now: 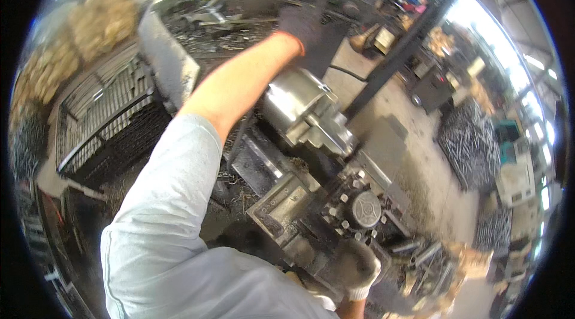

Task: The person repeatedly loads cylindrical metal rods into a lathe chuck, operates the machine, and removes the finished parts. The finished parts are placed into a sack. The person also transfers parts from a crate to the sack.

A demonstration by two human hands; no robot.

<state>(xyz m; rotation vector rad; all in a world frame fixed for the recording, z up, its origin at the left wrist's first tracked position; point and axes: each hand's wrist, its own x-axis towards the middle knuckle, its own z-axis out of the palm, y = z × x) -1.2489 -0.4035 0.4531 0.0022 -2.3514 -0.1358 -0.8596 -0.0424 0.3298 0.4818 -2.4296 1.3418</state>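
Note:
A metal lathe lies before me, with its bright steel chuck [296,103] and jaws near the middle. My left hand [303,22], in a dark glove with an orange cuff, reaches past the chuck to the machine's far side; it is blurred, and its fingers cannot be made out. Below the chuck sits the tool post [366,209], ringed with square-headed bolts, on the carriage. My right hand [359,267], in a dirty white knit glove, is at the carriage just below the tool post; what lies under its fingers is hidden.
Metal chips [202,40] cover a ledge behind the chuck. A curved metal guard [166,49] and a wire-mesh crate [108,126] stand at the left. Loose metal parts [426,260] lie at lower right. Farther right are a dark post [409,40] and a heap of metal rods [469,146].

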